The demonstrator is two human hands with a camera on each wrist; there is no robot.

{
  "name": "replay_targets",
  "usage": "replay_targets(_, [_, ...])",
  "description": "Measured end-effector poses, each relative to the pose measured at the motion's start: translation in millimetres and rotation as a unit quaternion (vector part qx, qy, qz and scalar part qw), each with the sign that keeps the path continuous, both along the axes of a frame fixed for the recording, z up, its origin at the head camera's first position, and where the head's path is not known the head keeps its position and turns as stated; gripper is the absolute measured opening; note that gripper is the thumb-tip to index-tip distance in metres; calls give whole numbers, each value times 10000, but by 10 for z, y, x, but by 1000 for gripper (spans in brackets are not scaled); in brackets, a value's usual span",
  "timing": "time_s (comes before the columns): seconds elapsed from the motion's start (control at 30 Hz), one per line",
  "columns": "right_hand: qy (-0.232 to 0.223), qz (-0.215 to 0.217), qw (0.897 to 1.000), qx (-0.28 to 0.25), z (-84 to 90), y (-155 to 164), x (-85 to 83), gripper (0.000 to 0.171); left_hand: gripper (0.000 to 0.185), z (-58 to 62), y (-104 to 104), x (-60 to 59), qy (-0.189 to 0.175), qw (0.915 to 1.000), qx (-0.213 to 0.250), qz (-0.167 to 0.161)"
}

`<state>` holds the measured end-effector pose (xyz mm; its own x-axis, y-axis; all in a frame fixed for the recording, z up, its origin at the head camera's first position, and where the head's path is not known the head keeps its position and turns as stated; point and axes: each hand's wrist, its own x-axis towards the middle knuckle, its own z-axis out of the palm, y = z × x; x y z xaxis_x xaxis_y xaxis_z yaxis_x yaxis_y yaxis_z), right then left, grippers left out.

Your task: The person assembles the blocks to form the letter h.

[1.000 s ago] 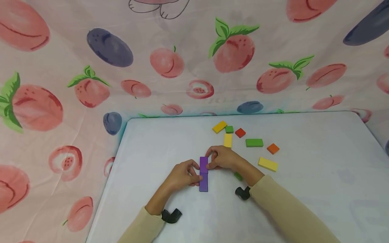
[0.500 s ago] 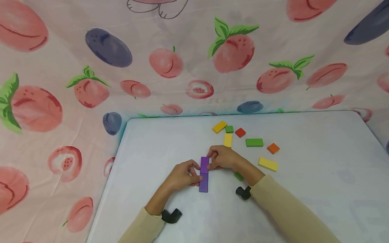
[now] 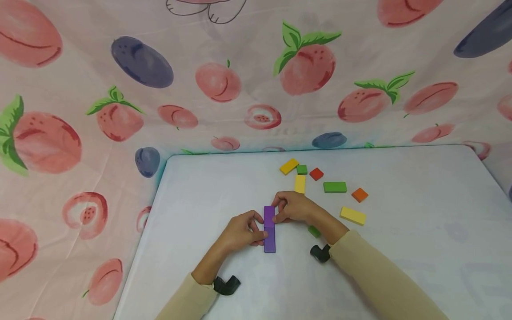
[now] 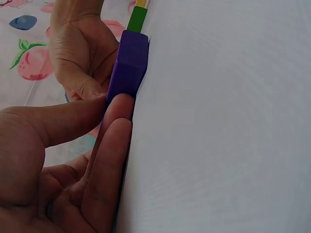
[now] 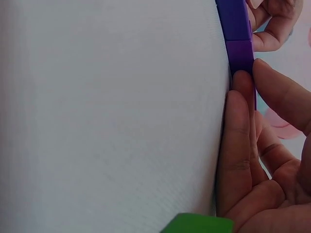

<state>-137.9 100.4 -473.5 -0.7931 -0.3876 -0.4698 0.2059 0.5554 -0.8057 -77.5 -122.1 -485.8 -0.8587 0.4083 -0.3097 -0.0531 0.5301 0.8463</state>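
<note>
Two purple blocks stand end to end in a line at the middle of the white table, a brighter far block and a bluer near block. My left hand comes from the left. Its thumb tip overlaps the near block's edge, and its bent fingers lie against the side in the left wrist view. From the right, my right hand holds the far block, thumb at the side and index finger by the far corner. In the right wrist view, the seam between the blocks looks closed.
Beyond the right hand lie yellow blocks, a long green block, a small green block, a red block and an orange block. Another green block lies by the right wrist. A fruit-print cloth hangs behind.
The two purple blocks have shifted slightly to the right, the far one first and then the near one, which now lines up straighter with it. Both hands keep almost the same place.
</note>
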Motion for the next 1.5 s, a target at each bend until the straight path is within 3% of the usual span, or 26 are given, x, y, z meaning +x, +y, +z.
replay_targets(0.53, [-8, 260, 9995, 152, 8, 11, -32, 34, 31, 41, -1, 6, -173, 9998, 107, 44])
replay_targets(0.93, [-229, 254, 9992, -206, 22, 41, -19, 37, 38, 40, -24, 6, -297, 9994, 138, 70])
replay_targets(1.0, [-226, 315, 9989, -269, 10, 67, -19, 38, 38, 62, -33, 7, -97, 9999, -2, 53])
replay_targets(1.1, [-114, 423, 9984, -365, 21, 133, -19, 38, 37, 108, -44, 8, 571, 9978, -330, 53])
replay_targets(1.23, [252, 232, 9985, -419, 116, 240, -46, 36, 37, 173, -57, 8, 1620, 9840, -741, -36])
replay_targets(1.33, [587, -151, 9974, -387, 201, 343, -95, 34, 44, 195, -71, 11, 2078, 9710, -1154, -270])
replay_targets(1.5, [1386, -470, 9888, 289, 240, 534, -190, 35, 64, 168, -123, 10, 2208, 9546, -1886, -662])
